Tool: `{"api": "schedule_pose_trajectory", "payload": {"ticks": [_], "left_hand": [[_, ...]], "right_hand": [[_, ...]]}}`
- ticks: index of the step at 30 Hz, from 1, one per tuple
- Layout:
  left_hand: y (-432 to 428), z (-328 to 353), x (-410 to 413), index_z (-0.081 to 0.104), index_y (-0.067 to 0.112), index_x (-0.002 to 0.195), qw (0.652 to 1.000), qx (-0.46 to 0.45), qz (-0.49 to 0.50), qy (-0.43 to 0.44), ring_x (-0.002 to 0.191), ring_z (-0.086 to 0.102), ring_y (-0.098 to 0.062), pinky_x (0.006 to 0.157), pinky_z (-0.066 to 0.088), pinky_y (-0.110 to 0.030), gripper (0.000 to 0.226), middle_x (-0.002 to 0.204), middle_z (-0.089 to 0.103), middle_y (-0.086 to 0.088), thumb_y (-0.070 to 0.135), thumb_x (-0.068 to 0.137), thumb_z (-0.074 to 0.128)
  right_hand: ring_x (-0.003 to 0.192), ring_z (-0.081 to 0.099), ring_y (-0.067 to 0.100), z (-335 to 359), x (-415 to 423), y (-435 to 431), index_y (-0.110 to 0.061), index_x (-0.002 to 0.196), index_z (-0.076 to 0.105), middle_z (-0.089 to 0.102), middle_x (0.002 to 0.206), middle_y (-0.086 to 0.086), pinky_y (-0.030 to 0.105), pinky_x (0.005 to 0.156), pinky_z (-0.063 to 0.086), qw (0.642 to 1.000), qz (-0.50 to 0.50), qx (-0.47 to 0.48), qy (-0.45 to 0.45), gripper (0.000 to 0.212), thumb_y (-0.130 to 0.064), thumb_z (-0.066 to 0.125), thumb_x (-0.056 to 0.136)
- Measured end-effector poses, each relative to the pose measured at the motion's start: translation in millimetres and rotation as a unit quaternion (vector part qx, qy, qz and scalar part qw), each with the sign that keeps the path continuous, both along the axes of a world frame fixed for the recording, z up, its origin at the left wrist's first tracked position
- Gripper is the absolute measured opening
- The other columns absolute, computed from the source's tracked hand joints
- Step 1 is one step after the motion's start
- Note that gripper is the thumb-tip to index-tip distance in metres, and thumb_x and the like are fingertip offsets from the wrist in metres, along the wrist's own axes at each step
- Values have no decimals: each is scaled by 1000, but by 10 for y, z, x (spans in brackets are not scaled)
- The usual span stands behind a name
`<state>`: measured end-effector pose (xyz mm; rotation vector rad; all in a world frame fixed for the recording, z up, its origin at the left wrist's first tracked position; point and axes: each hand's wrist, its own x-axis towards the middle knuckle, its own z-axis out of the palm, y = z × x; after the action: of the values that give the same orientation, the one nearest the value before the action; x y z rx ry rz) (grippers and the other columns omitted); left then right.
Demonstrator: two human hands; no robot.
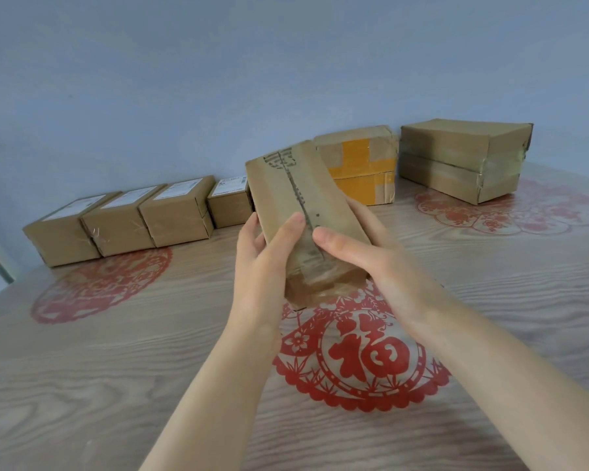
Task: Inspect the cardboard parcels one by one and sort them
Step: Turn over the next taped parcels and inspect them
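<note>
Held over the counter's (116,368) middle, far end tipped toward 11 o'clock, the taped parcel (296,198) looks light and stiff (tape likely slick), so the left hand (266,253) and right hand (364,263) sensibly clasp its near-end edges at 9 and 3 o'clock.

On my feed, the left hand (261,256) and the right hand (368,263) hold one taped cardboard parcel (296,202) tilted over the wood-grain table (116,368), thumbs on its top face. Along the wall behind it, four small labelled parcels (177,215) sit in a row at left. A yellow-taped parcel (361,164) and a larger parcel (463,158) sit at right.
</note>
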<state>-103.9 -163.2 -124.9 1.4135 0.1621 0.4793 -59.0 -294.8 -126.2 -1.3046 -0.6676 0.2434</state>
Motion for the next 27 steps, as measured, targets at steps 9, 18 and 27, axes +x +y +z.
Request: {"api": "schedule_pose_trajectory", "payload": {"ticks": [9,18,27], "left_hand": [[-43,-29,11,37,33,152,999,23,-31,-8,108,71,-13,74,62,-28,77,134,65,4,38,85,74],[-31,-11,-12,17,48,155,999,10,-45,3,122,64,-18,101,54,-44,114,146,54,8,48,65,86],[27,-10,17,48,33,147,994,85,-55,-45,119,66,-14,98,57,-40,75,133,67,7,51,80,76]], "right_hand": [[100,71,8,-22,72,-26,-30,134,55,71,117,-8,23,78,57,999,-30,14,26,56,-39,66,80],[101,69,1,-1,69,-15,-44,127,55,73,111,-18,24,89,55,998,-52,7,16,57,-53,63,71],[87,70,-6,-16,60,2,-33,133,54,73,105,-16,10,68,54,998,-61,-9,7,51,-46,58,84]]}}
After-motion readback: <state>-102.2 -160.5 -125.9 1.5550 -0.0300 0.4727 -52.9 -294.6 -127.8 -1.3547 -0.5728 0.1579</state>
